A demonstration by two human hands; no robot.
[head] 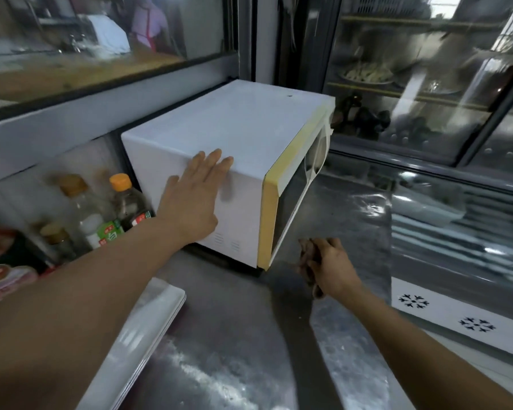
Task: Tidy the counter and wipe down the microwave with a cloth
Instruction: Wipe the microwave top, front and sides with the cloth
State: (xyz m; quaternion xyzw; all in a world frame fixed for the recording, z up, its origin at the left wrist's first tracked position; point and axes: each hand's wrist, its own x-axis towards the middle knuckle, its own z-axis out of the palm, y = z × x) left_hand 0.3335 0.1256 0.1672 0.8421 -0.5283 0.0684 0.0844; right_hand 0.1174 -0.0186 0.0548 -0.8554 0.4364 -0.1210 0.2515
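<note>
Nearest, at the lower left, a stack of white trays (148, 329) lies on the steel counter (234, 350). On the right side of the counter, a white strip with black snowflake marks (456, 318) runs along the cabinet edge. The right hand (328, 266) hovers just in front of the microwave's lower front corner, fingers curled round a dark, crumpled cloth (308, 261); the cloth appears clear of the door. The left hand (197, 196) lies flat against the microwave's left side panel, fingers straight and slightly spread, tips reaching the top edge. The microwave (243, 128), white with a yellow front frame, stands on the counter at an angle, door facing right. Left of it stand blurred bottles (101, 208), one with an orange cap. Farthest right, a glass-fronted display cabinet (412, 84) holds dishes.
</note>
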